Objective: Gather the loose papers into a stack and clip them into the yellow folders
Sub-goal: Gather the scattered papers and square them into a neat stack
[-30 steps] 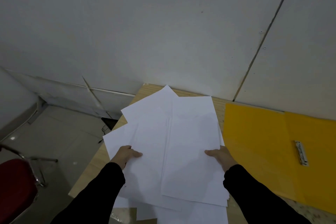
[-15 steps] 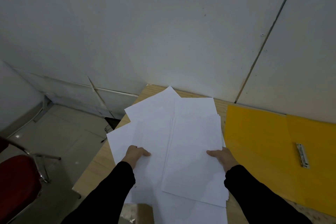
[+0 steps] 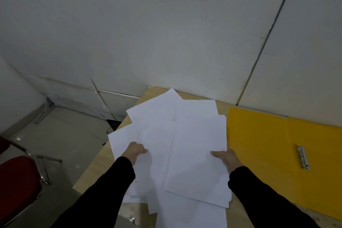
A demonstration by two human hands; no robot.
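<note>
Papers (image 3: 194, 153) have bunched tighter; left hand (image 3: 136, 152), right hand (image 3: 224, 157) gripping.

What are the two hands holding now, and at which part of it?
Both hold the loose papers: the left hand grips their left side, the right hand their right edge, thumb on top.

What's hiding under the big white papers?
More papers lie fanned under the top sheet, and the wooden table peeks out at the edges. Anything else beneath the middle is covered.
</note>
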